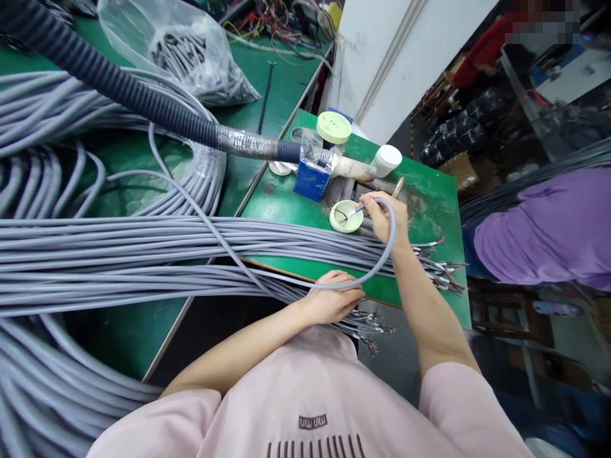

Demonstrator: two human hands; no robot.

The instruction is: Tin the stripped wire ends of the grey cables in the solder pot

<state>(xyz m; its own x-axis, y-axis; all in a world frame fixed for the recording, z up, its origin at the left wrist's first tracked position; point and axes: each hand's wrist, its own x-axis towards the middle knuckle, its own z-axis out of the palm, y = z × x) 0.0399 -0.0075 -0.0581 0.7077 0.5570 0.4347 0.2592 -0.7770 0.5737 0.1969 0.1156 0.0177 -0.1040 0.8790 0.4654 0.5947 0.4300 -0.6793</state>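
Through the head camera I take the pale dish as my landmark, and the grey cable I am following has its stripped end inside it. The right hand pinches that cable close to its end, just beside the dish, so the thin bare wires fan out over the dish's floor. The left hand lies nearer the body than the dish, fingers curled over the lower bundle; I cannot tell what it grips underneath. As I judge it, stripping is done on this cable, while its work at the dish is under way and unfinished. Past the dish to the right, the upper bundle ends in splayed coloured wires, also stripped; which of those have had their turn, I cannot make out. The cables have smooth, matte, rubbery-looking jackets, running straight below the dish and bending into a coil well to its left. The desk around the dish is glossy green, darkly stained behind it. Above the dish, a ribbed dark hose, wrapped in shiny tape, meets a boxy blue block; a rounded white tub stands above and to the right.
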